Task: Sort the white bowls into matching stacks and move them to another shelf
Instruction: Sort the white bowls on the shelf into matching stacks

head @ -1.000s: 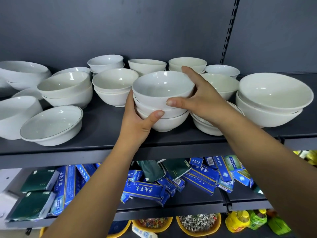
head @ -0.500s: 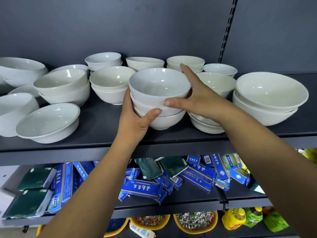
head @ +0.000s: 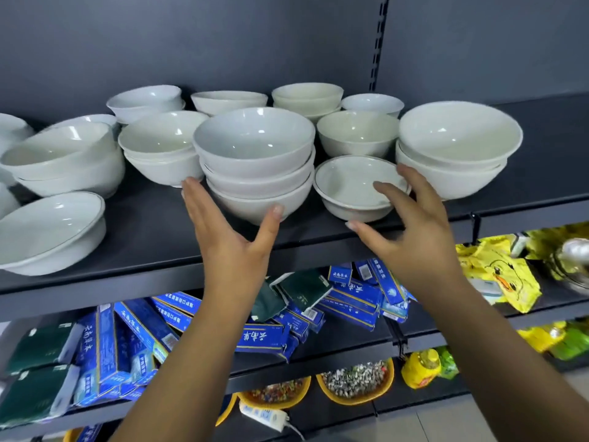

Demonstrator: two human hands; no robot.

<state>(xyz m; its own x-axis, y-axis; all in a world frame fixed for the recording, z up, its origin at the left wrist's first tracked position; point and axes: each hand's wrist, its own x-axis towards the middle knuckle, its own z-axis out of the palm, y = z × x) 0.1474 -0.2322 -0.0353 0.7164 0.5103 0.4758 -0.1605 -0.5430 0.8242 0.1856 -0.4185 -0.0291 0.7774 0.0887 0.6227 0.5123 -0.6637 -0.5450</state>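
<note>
- Standing near the front edge of the dark upper shelf (head: 143,237) in the head view, a stack of three white bowls (head: 255,164) is seen at the middle, nested and upright.
- The left hand (head: 229,247) is held wide at the base of this stack, with fingers straight and the thumb spread away from them; the thumb tip is laid against the lowest bowl's wall, and nothing is gripped.
- Whether the left fingers touch the stack's left side cannot be told.
- The right hand (head: 411,231) is spread wide over a shallow rimmed bowl (head: 347,189) just right of the stack; the fingers are extended above its rim and the thumb is stretched before its foot, and contact cannot be told.
- A stack of larger bowls (head: 455,145) is placed just right of the shallow bowl.
- Further white bowls are ranged behind and to the left, among them a nested pair (head: 159,145) touching the middle stack.
- Blue boxes (head: 143,333) are piled on the shelf below, and yellow packets (head: 503,275) are seen to the right.
- Yellow baskets (head: 353,384) are set on the lowest level.
</note>
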